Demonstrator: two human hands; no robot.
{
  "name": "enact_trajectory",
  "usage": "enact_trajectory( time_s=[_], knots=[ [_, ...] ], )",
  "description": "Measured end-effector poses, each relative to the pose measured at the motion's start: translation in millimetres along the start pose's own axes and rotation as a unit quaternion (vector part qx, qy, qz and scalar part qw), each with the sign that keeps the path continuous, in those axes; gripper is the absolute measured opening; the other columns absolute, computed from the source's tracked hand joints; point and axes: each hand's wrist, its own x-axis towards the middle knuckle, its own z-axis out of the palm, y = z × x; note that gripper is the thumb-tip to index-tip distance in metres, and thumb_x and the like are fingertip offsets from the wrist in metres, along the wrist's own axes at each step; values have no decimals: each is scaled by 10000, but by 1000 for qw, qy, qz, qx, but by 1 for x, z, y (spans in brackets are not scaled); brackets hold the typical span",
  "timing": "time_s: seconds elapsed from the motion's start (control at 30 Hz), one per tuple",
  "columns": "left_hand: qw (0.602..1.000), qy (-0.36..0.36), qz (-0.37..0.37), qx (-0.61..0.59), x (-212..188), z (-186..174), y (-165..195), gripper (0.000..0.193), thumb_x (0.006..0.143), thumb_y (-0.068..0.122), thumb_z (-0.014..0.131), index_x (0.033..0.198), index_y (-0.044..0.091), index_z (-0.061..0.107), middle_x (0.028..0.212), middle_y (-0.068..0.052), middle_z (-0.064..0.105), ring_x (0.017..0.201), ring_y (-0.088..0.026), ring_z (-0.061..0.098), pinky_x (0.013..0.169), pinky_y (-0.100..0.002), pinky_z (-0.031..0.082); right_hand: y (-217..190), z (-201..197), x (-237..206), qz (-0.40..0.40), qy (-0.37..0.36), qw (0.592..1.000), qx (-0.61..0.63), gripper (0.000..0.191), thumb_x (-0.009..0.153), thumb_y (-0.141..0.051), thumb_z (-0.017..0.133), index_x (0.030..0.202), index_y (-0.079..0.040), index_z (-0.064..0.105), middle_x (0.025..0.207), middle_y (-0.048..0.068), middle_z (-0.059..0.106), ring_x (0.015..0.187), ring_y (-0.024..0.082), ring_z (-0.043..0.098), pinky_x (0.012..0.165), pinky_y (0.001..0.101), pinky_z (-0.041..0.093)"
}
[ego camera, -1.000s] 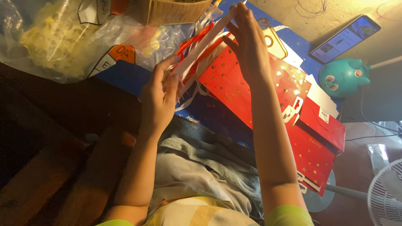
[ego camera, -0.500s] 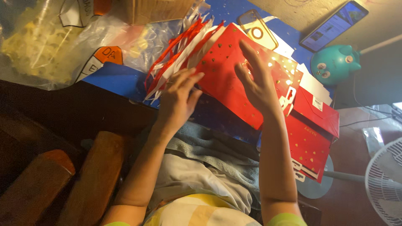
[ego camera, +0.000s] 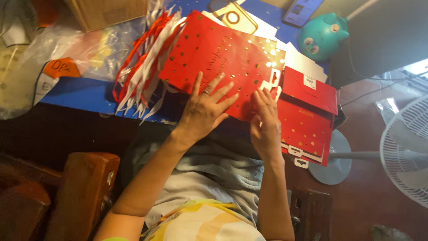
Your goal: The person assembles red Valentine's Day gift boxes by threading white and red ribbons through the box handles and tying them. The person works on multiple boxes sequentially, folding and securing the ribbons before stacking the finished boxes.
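— What lies under the hands?

— A red bag point(ego camera: 223, 58), flat glossy paper with small gold dots. It lies on the near edge of the blue bench point(ego camera: 76, 93), tilted, one corner over the person's lap.

— And the hands themselves?

— The left hand point(ego camera: 204, 111) presses flat on the bag, fingers spread wide, palm down, a ring on one finger. It grips nothing. The right hand point(ego camera: 264, 120) rests at the bag's lower right edge, fingers together and slightly bent, tips on the paper; I cannot tell whether it pinches the edge or only touches it.

— What sits beside the bag?

— To its left a fanned stack point(ego camera: 142, 67) of red and white paper edges, touching the bag and spilling over the bench edge. To its right, more red bags point(ego camera: 307, 120), flat, with white hang tabs, overlapping one another and hanging off the bench. White sheets point(ego camera: 303, 60) lie beneath them.

— Farther out?

— A teal round toy point(ego camera: 321, 35) with eyes stands behind the bags, a phone point(ego camera: 301, 9) just beyond it. At the far left, a clear plastic sack point(ego camera: 40, 58), crumpled, holds pale bits I cannot make out. A brown box point(ego camera: 107, 13) stands behind the stack. A white fan point(ego camera: 405, 151) is on the floor at the right, and a wooden chair arm point(ego camera: 84, 187) shows at lower left.
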Motion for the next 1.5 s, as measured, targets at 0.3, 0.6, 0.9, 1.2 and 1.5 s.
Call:
enact_trajectory(
  time_s=[0.3,0.6,0.9,1.2,1.5],
  knots=[
    [993,86,75,27,8,-53,25,190,920,170,733,1107,187,762,1245,10,709,1315,-219,584,1248,-605,292,-2,-11,14,-112,85,988,-59,564,830,-20,764,1366,-86,601,1402,139,634,1409,330,537,1236,491,367],
    [953,289,86,-12,9,-69,56,243,945,72,819,1123,222,750,1151,16,621,1055,-223,578,999,-401,492,7,-11,4,71,91,880,461,308,1065,-41,631,1344,48,537,1051,108,722,918,174,729,856,333,621],
    [968,96,-120,-201,31,18,27,181,914,67,731,1094,87,741,991,-76,691,975,-278,642,880,-384,520,43,5,3,205,34,885,416,520,1039,-95,560,1530,1,417,1079,66,691,936,90,672,793,301,613],
    [971,66,-182,-138,41,44,40,194,851,318,785,806,149,700,850,-12,664,895,-270,611,798,-435,418,38,13,-9,185,48,940,283,458,1054,-72,590,1507,-20,539,1089,90,729,941,93,648,829,273,568],
    [969,66,-195,-136,42,45,41,183,879,289,761,784,158,674,806,3,664,866,-248,596,794,-424,397,12,-4,6,61,117,991,4,273,960,-47,711,1230,-86,703,1193,71,670,983,230,632,831,328,515]
  ],
)
